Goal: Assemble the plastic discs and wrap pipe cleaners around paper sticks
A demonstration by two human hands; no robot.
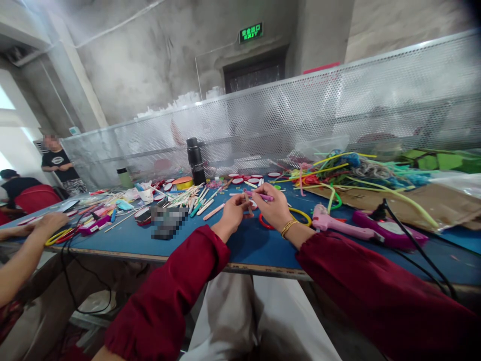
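My left hand (232,213) and my right hand (275,206) meet over the blue table (248,245), both in dark red sleeves. The right hand pinches a thin pink stick (259,196) that points left. The left hand's fingers are closed on a small pale stick piece (247,200) held against it. A gold bracelet (288,228) sits on my right wrist. Beneath the hands lie a red ring (263,221) and a yellow ring (302,215).
A pink glue gun (338,225) and a purple one (387,233) lie right, cords trailing. Coloured sticks (195,198), a black bottle (196,161), red-white discs (244,179) and tubing (349,173) crowd the back before a mesh screen. Another person's hand (48,223) rests left.
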